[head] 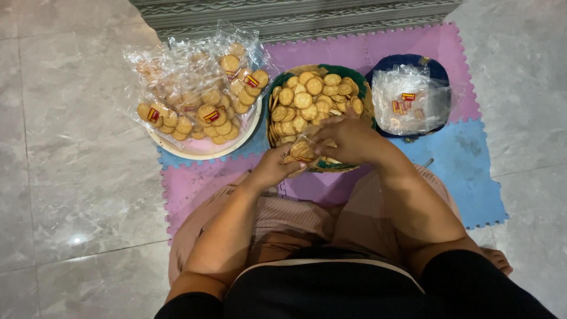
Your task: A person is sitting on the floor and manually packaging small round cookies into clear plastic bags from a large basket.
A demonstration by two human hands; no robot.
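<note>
A: What are the 2 hands on?
B: Left hand and right hand both pinch a small stack of crackers over the basket's near rim

A: Next?
B: Probably keeping the stack aligned, since it could fan apart

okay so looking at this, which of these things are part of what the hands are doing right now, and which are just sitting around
In use:
left hand and right hand, both on a small bag of crackers
basket of loose crackers
bowl of empty bags
tray of filled bags

Lying about:
foam floor mats
striped rug
</note>
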